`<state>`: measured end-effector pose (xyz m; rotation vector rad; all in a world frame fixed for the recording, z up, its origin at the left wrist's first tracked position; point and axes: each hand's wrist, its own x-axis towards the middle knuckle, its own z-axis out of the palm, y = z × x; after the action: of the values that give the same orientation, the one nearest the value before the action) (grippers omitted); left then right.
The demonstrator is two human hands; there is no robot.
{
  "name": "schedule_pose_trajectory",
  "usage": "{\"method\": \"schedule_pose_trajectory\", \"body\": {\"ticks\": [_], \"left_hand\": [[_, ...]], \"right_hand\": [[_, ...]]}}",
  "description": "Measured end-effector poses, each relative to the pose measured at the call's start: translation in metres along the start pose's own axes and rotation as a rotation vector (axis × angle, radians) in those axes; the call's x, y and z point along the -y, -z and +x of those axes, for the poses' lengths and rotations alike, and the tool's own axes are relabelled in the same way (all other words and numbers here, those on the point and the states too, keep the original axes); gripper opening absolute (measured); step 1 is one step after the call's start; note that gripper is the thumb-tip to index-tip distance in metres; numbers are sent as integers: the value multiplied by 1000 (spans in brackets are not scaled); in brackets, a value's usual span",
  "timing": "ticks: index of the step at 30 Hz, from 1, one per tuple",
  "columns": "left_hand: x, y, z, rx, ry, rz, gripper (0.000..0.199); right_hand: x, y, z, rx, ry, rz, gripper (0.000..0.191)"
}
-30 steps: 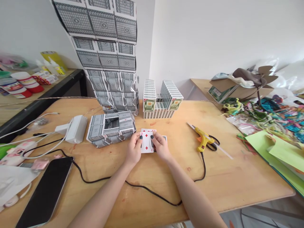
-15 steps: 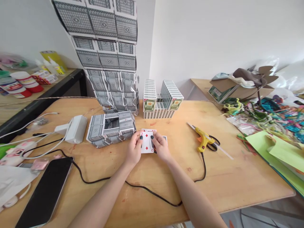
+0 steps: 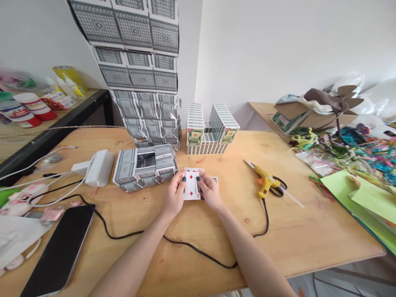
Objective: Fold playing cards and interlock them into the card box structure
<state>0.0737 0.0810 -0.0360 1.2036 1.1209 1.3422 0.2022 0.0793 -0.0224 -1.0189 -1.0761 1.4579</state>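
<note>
Nothing is visibly shifted: white rectangular paper card [image 3: 191,187] still pinched by left hand [image 3: 174,194], right hand [image 3: 210,192], work seemingly paused.

White wall [image 3: 278,53] behind | wooden table [image 3: 309,239] before it | black-edged side table [image 3: 93,101] left | bright, soft light

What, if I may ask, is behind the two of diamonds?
A card with red pips peeks past the top of the two of diamonds; the rest is covered.

A table [image 3: 303,243] bears a phone [image 3: 58,249] and glue gun [image 3: 265,184].
</note>
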Motion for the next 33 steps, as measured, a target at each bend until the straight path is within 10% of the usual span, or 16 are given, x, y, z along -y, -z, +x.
{"method": "schedule_pose_trajectory", "body": {"ticks": [33], "left_hand": [[-15, -5, 4, -77, 257, -186, 18]], "right_hand": [[0, -1, 6, -31, -119, 111, 16]]}}
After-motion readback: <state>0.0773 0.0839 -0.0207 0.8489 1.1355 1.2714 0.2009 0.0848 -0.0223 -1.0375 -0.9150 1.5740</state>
